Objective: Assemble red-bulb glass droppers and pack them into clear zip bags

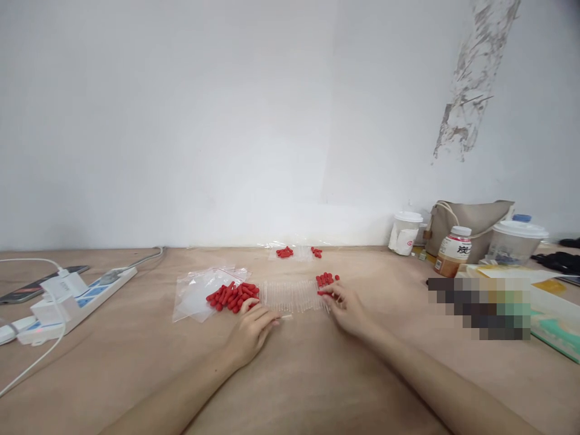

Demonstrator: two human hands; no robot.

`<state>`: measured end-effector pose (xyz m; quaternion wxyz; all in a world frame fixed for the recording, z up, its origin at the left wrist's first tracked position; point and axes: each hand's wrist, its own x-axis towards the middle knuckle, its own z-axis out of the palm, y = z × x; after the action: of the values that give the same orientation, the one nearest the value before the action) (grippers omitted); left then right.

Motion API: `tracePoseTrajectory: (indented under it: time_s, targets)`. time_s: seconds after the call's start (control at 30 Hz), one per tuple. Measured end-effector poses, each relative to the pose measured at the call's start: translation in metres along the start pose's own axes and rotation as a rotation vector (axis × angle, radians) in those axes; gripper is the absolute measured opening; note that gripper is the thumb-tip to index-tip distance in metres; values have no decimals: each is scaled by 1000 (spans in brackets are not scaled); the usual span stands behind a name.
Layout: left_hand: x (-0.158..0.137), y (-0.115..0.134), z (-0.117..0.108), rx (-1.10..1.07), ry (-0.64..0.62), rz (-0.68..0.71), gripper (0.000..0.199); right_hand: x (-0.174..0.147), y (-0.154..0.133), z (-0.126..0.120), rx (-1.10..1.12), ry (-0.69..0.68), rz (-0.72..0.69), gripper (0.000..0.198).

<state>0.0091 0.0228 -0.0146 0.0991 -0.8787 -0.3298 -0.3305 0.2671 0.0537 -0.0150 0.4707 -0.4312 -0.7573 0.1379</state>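
Observation:
My left hand (255,329) is closed beside a pile of red rubber dropper bulbs (233,296). Its thumb side touches the pile's edge, and a clear thin dropper tube (286,316) pokes out from its fingers. With thumb and fingertips, my right hand (347,308) pinches a red dropper bulb (323,293) at the right end of a row of clear thin tubes (287,295). Several tubes there carry red bulbs (325,279) on their far right. Whether the pinched bulb sits on a tube is hard to see.
Clear zip bags (193,296) lie left of the pile. Against the wall is another bag with red bulbs (285,252). A power strip (86,302) and phone (27,290) are at left. A cup (405,232), bottle (453,251), tub (514,244) and grey bag (473,220) stand right.

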Motion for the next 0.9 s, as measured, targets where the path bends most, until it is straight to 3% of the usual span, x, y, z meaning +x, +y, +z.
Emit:
tracePoseTrajectory:
  time_s: [0.13, 0.23, 0.63, 0.9]
  targets:
    - [3, 3, -1, -11, -11, 1, 20, -17, -35, 16, 59, -146, -91, 13]
    - [3, 4, -2, -21, -29, -12, 19, -24, -46, 21, 77, -207, -110, 11]
    - [0, 3, 2, -38, -4, 67, 18, -28, -46, 27, 50, -195, -130, 9]
    - [-1, 6, 0, -89, -4, 136, 22, -28, -40, 27, 136, -253, -182, 18]
